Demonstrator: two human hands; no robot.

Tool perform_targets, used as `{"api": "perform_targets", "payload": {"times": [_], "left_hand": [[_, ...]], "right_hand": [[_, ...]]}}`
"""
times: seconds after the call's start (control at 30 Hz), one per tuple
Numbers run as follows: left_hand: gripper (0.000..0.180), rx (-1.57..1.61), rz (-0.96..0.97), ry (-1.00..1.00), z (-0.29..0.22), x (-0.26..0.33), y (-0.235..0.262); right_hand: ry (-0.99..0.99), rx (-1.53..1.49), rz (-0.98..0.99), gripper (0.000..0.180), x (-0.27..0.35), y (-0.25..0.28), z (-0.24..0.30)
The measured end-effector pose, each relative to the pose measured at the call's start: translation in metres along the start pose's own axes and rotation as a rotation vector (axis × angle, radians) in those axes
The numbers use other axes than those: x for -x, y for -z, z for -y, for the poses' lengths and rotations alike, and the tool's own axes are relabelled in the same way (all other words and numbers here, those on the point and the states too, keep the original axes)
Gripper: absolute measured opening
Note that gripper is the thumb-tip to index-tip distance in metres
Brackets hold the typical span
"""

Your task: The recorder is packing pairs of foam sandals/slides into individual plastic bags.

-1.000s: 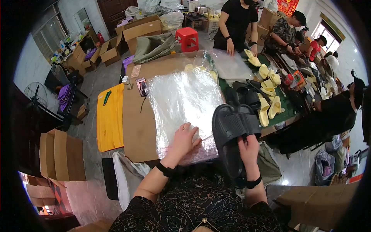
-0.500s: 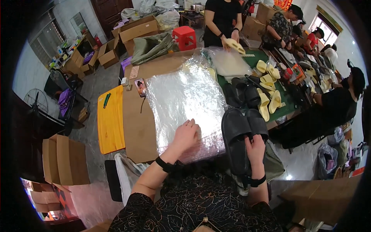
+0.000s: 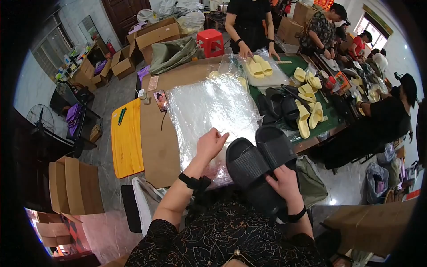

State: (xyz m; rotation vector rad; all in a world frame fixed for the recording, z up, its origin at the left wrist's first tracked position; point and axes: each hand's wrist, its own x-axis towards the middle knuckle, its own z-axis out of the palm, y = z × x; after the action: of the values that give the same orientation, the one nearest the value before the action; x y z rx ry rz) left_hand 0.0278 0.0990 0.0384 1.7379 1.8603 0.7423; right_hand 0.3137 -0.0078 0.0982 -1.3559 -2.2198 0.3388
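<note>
- Now gripping black slippers in right hand, at near right corner of clear plastic.
- Likely light and bendy; best held by straps.
- Holding left hand half-curled over plastic; cannot tell if pinching.

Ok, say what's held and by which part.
Right hand: black slides, gripped near the straps. Left hand: over clear plastic; cannot tell if gripping.

No text can be read here; the marks on the red sign, at one o'clock, are too small for reading.
</note>
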Motion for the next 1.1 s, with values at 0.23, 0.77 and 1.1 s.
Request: {"api": "perform_targets", "payload": {"times": [0.23,0.77,1.1], "left_hand": [[0.05,-0.086,0.044,-0.022,0.01,-0.004,0.003],[0.04,-0.062,0.181,-0.73,-0.034,0.04,0.045],[0.046,0.074,0.245,-0.795,-0.061,0.076,0.066]], "right_hand": [[0.08,0.08,0.024,0.025,-0.018,-0.023,0.007],[0.016,-0.057,0.027,0.025,-0.059,-0.057,0.018],[-0.147,-0.132,-0.137,0.026,-0.136,-0.121,0.01]]}}
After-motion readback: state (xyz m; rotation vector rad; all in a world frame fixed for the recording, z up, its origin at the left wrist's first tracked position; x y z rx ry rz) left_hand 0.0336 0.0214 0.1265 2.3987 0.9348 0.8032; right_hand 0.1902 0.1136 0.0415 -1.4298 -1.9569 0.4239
